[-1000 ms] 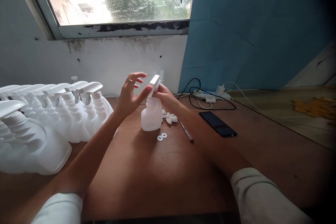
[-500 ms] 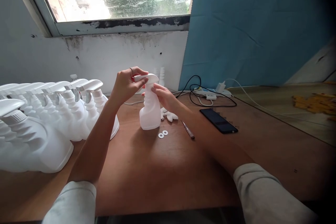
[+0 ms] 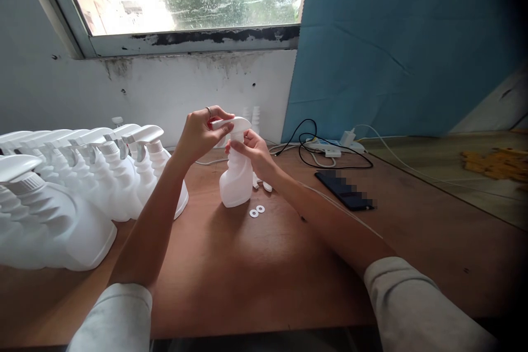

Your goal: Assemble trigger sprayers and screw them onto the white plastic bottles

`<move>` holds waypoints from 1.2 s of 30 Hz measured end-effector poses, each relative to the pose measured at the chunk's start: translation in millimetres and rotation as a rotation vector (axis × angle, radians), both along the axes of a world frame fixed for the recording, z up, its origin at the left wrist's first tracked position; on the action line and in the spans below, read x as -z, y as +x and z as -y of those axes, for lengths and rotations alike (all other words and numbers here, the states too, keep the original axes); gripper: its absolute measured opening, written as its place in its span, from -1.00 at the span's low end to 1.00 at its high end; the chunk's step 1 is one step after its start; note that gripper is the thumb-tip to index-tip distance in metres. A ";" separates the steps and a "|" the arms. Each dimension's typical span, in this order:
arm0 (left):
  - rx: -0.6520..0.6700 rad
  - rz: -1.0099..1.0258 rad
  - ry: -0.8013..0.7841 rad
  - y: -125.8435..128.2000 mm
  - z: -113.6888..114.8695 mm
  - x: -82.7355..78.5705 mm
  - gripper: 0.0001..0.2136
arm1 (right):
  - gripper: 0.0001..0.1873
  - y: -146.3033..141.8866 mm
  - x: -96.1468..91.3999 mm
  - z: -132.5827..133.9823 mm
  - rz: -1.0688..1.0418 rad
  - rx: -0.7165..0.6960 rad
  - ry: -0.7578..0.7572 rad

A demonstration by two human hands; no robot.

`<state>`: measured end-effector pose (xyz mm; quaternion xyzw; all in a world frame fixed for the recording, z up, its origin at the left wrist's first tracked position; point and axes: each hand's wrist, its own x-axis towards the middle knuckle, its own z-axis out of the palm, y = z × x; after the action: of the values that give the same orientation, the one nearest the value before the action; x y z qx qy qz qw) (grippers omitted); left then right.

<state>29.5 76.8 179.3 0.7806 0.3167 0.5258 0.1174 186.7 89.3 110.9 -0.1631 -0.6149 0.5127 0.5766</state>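
A white spray bottle (image 3: 236,182) stands upright on the brown table in front of me. My left hand (image 3: 208,125) pinches the spray head (image 3: 239,124) at its left end, between thumb and fingers. Around the neck, just under the head, my right hand (image 3: 253,151) has its thumb and fingers wrapped. Two small white washers (image 3: 257,211) lie right of the bottle's base. Behind the right wrist, white plastic pieces (image 3: 267,187) are partly hidden. The right forearm covers most of a thin tool, leaving only its dark tip (image 3: 303,219) showing.
Rows of white spray bottles (image 3: 99,181) fill the table's left side. At right lie a dark phone (image 3: 344,190), a black cable (image 3: 303,137) and a white power strip (image 3: 330,144). A wall with a window and a blue sheet (image 3: 371,49) rises behind the table.
My right hand has shifted on the neck, its thumb now across the front, and its forearm has come lower over the thin tool. The left hand keeps its grip on the spray head.
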 end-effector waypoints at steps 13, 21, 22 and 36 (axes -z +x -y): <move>-0.015 -0.044 0.014 2.7 5.9 -1.2 -0.86 | -0.53 -4.6 1.4 3.6 -0.060 0.008 0.046; -0.006 -0.048 -0.002 1.0 5.2 -1.5 -0.86 | -0.54 -3.9 1.6 2.3 -0.068 -0.013 0.046; -0.015 -0.050 -0.006 0.9 5.3 -1.7 -0.86 | -0.57 -3.6 2.0 1.7 -0.059 -0.053 0.051; -0.060 -0.092 -0.022 0.9 10.4 -4.4 -0.86 | -0.41 -1.6 5.6 -1.8 0.000 0.035 0.061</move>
<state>30.4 66.4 183.8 0.7928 0.3507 0.4893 0.0955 185.1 91.1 105.3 -0.1559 -0.6272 0.4835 0.5903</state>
